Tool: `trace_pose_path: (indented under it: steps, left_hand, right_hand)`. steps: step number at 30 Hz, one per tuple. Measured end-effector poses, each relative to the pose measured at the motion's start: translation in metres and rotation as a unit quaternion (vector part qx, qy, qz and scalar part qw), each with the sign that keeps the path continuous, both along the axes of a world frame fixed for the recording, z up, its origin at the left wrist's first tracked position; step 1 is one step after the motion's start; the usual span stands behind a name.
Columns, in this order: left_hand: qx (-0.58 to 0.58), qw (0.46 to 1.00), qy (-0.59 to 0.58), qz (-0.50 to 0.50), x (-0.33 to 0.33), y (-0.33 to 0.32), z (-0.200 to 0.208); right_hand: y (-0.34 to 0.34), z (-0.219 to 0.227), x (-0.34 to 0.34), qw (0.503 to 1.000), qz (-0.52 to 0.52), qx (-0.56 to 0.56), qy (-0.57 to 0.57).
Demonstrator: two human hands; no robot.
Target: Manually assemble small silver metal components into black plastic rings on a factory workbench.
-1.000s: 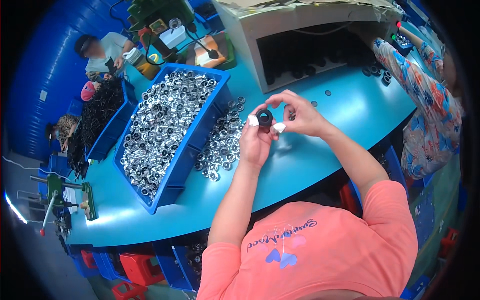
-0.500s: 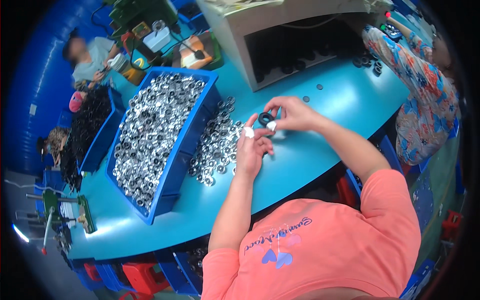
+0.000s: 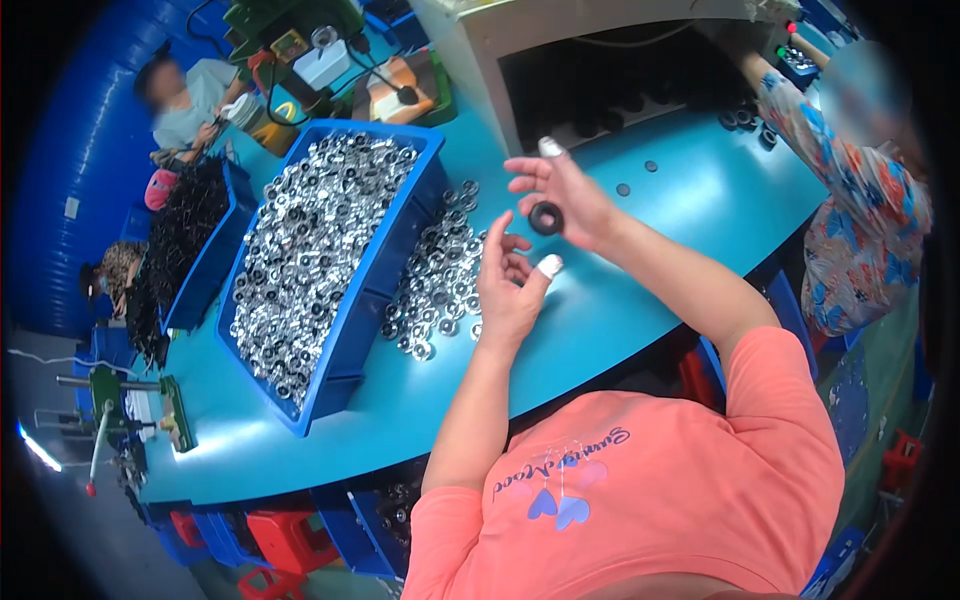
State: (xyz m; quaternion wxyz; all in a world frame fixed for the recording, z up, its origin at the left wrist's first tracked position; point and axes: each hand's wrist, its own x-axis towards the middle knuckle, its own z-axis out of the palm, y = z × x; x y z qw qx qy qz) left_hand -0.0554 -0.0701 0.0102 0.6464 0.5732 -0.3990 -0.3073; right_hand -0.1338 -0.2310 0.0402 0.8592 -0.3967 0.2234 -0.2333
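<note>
A black ring-shaped part (image 3: pixel 547 206) shows between my two hands, overlapping the palm edge of my right hand. I cannot tell whether it touches the palm or is in the air. My right hand (image 3: pixel 572 192) is turned with its palm toward my left hand, thumb up and fingers apart. Facing it from below, my left hand (image 3: pixel 511 295) is open, with fingers loosely bent and the thumb spread away. White coverings wrap both thumb tips. Left of my hands, a loose pile of silvery rings with dark centres (image 3: pixel 440 290) lies on the turquoise table (image 3: pixel 600 320).
A large blue bin (image 3: pixel 375 270) full of silvery rings stands left of the pile. Beyond it is another blue bin (image 3: pixel 205 255) of black parts. A grey open-fronted box (image 3: pixel 470 80) stands at the back. Two small dark discs (image 3: pixel 623 189) lie right. Co-workers sit at both sides.
My hands have moved apart. The right hand has let go its pinch on the black ring and turned over, its thumb now upward. My left thumb has swung out to the right.
</note>
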Motion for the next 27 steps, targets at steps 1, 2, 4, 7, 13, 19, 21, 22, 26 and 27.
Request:
trace_pose_path:
  steps: [1,2,4,7,13,19,21,22,26,27]
  left_hand:
    - [0.01,0.999,-0.041,0.003,0.002,0.003,0.001]
    - [-0.007,0.998,-0.052,0.025,0.001,0.001,-0.003]
    - [-0.022,0.995,-0.072,0.059,0.005,0.002,-0.006]
    - [-0.013,0.994,-0.078,0.07,0.009,0.001,-0.009]
    - [-0.032,0.997,-0.034,0.055,0.017,-0.001,-0.026]
    - [-0.024,0.997,0.002,0.079,0.012,0.004,-0.012]
    - [-0.053,0.995,0.036,0.073,0.011,0.003,-0.008]
    - [-0.067,0.994,0.053,0.07,0.011,0.002,-0.007]
    - [-0.067,0.993,0.073,0.067,0.013,0.001,-0.01]
    - [-0.066,0.992,0.088,0.067,0.013,0.001,-0.01]
  right_hand:
    - [0.013,0.0,0.005,0.999,0.032,-0.018,0.006]
    - [0.021,-0.001,0.009,0.998,0.053,-0.025,0.003]
    - [0.035,0.002,0.014,0.997,0.057,-0.053,-0.006]
    - [0.037,-0.007,0.016,0.995,0.067,-0.067,-0.024]
    - [0.03,-0.014,0.009,0.995,0.071,-0.048,-0.044]
    - [0.01,-0.022,0.002,0.974,0.108,-0.195,0.041]
    - [0.012,-0.022,0.002,0.974,0.136,-0.173,0.047]
    - [0.013,-0.024,0.003,0.971,0.141,-0.185,0.052]
    - [0.018,-0.028,0.005,0.966,0.139,-0.206,0.066]
    - [0.018,-0.028,0.006,0.967,0.135,-0.205,0.066]
